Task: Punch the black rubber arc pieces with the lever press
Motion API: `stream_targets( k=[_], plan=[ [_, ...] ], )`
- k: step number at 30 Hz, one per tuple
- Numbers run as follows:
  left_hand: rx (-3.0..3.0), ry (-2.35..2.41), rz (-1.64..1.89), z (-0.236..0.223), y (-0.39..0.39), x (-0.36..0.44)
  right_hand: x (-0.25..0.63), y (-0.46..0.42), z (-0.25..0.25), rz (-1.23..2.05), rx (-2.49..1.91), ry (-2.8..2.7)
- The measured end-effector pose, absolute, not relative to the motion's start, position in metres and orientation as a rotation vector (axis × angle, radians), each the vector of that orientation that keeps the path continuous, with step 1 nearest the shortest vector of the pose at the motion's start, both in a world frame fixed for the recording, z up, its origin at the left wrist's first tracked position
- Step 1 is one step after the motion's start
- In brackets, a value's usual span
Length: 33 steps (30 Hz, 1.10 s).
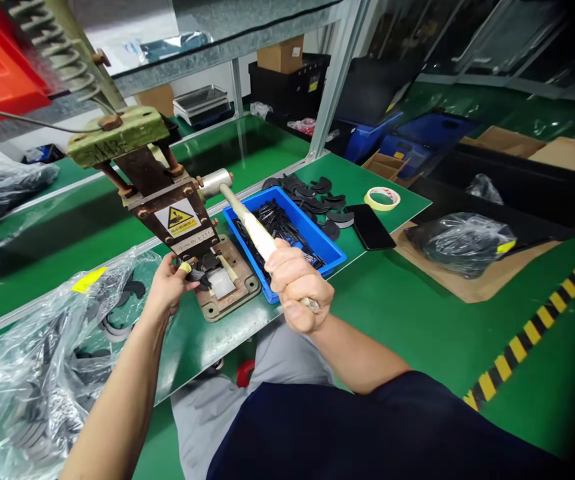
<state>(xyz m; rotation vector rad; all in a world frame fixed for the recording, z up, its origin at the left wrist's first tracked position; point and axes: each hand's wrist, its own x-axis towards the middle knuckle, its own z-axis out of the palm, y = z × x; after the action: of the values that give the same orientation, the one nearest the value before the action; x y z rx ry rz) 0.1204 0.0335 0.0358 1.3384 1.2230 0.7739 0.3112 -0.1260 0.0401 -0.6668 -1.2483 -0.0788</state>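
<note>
My right hand (pixel 300 287) is wrapped round the pale lever (pixel 255 233) of a hand press (pixel 167 193), which slants down toward me. At the press base (pixel 227 293), my left hand (pixel 170 283) pinches a small dark curved piece (pixel 198 276) and keeps it at the tool's lower end. A yellow covering sits on one of its fingertips. The piece's far end is hidden beneath the press head. Right of the press, a blue tray (pixel 335 261) contains many thin black parts (pixel 280 223). Black curved pieces (pixel 310 193) lie in a heap behind the tray.
A clear plastic bag (pixel 32 360) with dark curved pieces spreads over the bench's left side. On the right stand a black phone (pixel 372 227) and a tape roll (pixel 382 198) near the bench edge. A metal upright (pixel 335 80) rises behind; boxes (pixel 492 233) sit beyond the bench.
</note>
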Motion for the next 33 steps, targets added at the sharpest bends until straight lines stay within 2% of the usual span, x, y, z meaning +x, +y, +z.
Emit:
stream_targets(
  k=[11,22,33],
  plan=[
    [1.219,1.274,0.551,0.032,0.035,0.128,0.311,-0.123,0.050,-0.175,-0.524,-1.230],
    [1.290,1.453,0.629,0.031,0.043,0.137,0.310,-0.125,0.055,-0.149,-0.480,-1.228],
    [1.423,1.465,0.330,0.030,0.067,0.140,0.306,-0.125,0.056,-0.167,-0.530,-1.165]
  ],
)
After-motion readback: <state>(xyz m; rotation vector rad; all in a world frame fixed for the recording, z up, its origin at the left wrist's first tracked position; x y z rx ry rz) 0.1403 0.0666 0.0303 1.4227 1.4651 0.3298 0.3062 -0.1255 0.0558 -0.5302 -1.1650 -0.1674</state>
